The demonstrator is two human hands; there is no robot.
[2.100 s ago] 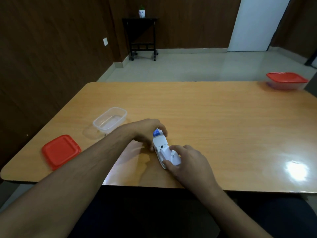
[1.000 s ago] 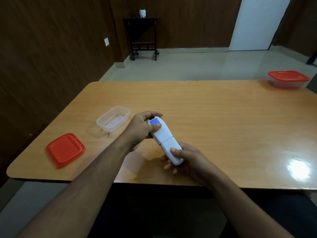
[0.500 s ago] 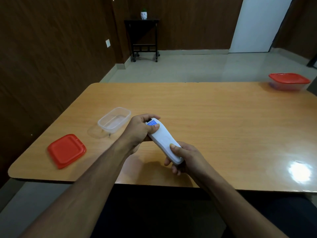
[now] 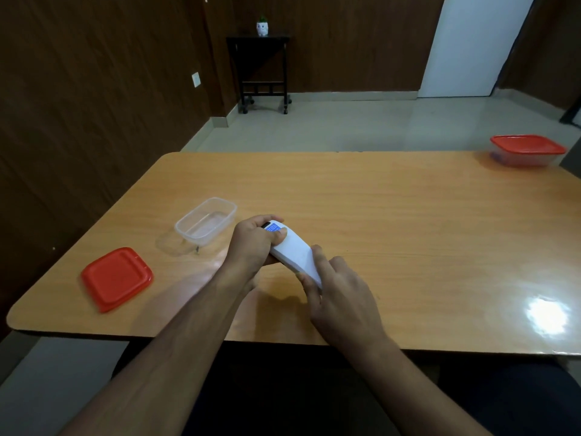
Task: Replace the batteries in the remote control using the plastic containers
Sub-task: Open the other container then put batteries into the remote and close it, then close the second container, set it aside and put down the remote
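A white remote control (image 4: 294, 251) with a blue label at its far end is held back side up above the table's near middle. My left hand (image 4: 251, 245) grips its far end, thumb beside the label. My right hand (image 4: 338, 295) holds the near end, with the index finger lying along the back. The back looks smooth, its cover shut. A clear, lidless plastic container (image 4: 206, 225) stands just left of my left hand and looks empty. Its red lid (image 4: 116, 278) lies flat nearer the left edge.
The wooden table (image 4: 393, 231) carries a second clear container with a red lid on (image 4: 528, 151) at the far right corner. Beyond the table are a tiled floor, a dark side table (image 4: 262, 70) by the wall and a white door.
The battery compartment was open and the remote lay low on the table; the cover is now on. Both hands lifted the remote, and my right hand has turned over its near end.
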